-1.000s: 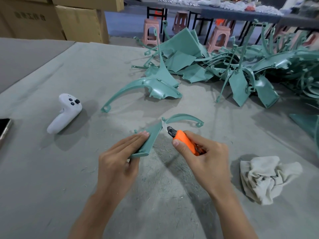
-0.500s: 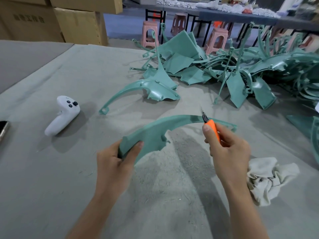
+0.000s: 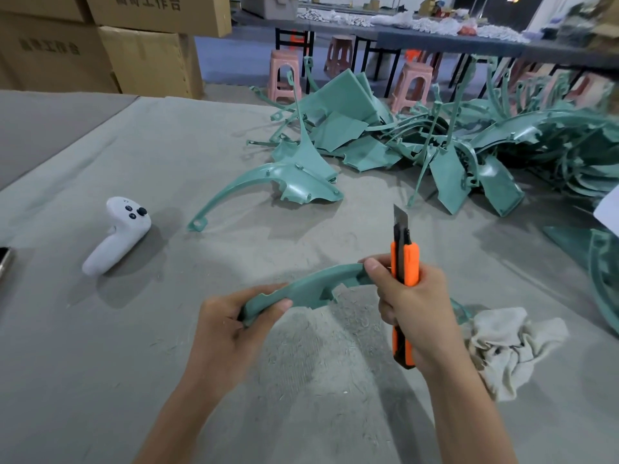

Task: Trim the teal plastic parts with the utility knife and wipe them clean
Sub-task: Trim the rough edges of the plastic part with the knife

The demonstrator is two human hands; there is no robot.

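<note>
Though blade-up — utility knife (image 3: 410,264) beside teal part (image 3: 311,289)

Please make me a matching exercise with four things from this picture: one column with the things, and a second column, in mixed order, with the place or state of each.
Things
1. utility knife
2. curved teal part
3. white controller
4. crumpled cloth

Places or states
A. lies on the table, left of the left hand
B. gripped at one end by the left hand
C. blade pointing up, in the right hand
D. on the table, right of the right hand

Pairs: 1-C, 2-B, 3-A, 4-D
</note>
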